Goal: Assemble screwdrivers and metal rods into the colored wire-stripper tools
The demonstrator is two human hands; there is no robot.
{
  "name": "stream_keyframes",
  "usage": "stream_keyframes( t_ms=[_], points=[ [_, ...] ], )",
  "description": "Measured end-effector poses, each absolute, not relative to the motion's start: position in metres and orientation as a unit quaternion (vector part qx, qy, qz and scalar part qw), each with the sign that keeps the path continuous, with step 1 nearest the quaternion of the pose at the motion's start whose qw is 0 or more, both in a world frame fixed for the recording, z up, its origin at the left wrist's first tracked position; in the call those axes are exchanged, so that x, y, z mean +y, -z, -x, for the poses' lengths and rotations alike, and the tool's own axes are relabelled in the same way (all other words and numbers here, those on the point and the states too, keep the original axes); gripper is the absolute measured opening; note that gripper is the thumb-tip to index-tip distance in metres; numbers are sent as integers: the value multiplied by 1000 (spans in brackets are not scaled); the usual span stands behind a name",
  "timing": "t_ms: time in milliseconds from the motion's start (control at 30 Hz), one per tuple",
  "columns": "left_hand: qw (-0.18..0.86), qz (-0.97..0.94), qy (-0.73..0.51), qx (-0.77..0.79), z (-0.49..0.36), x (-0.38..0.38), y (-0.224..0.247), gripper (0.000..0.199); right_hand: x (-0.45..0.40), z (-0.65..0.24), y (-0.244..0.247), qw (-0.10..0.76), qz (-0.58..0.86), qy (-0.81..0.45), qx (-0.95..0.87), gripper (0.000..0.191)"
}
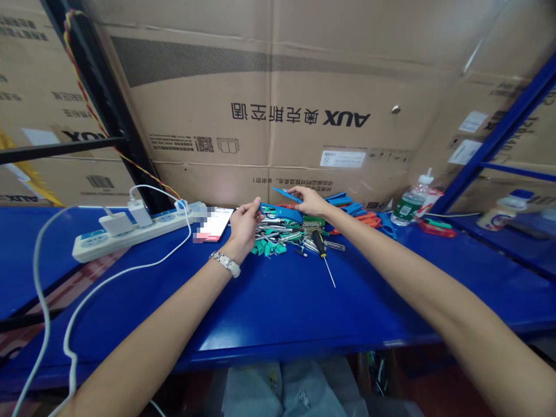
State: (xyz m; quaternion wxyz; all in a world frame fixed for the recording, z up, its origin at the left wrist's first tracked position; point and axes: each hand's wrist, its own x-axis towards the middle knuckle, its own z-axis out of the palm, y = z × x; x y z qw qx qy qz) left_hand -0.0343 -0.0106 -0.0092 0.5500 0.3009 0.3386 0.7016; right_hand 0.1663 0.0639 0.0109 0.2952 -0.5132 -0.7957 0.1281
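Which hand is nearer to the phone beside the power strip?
Left. The left hand is just to the right of the phone; the right hand is farther right, above the back of the tool pile.

Two bare arms reach forward from the lower corners and converge ahead, the left hand (247, 221) palm inward with thumb and fingers pinched closed at its wrist's front, the right hand (309, 201) slightly farther forward, bent down at the wrist, its thumb and fingertips also pinched.
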Motion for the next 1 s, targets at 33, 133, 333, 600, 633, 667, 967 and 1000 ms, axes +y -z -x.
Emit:
stream_keyframes(
  t_ms=[33,133,333,600,633,667,967,1000],
  points=[
    [551,-301,-702,336,35,-11,9,29,63,-166,-12,300,515,-123,-794,52],
    [552,-300,-702,337,35,-13,6,27,56,-169,-18,335,512,-117,-782,34],
    [583,-332,-656,346,17,-16,3,35,23,-175,-25,311,491,-97,-808,35],
    [657,-306,-602,335,-25,-21,-4,23,-18,-191,-8,226,472,16,-852,52],
    [664,-304,-596,334,-29,-20,-5,22,-20,-197,-7,227,471,10,-852,55],
    [670,-305,-589,334,-34,-18,-6,22,-22,-203,-6,227,470,-1,-853,58],
    [650,-417,-538,337,-78,36,-6,16,10,-268,-22,219,456,-10,-863,55],
    [627,-457,-528,345,-80,46,-5,14,16,-275,-25,217,474,7,-854,54]
  ],
)
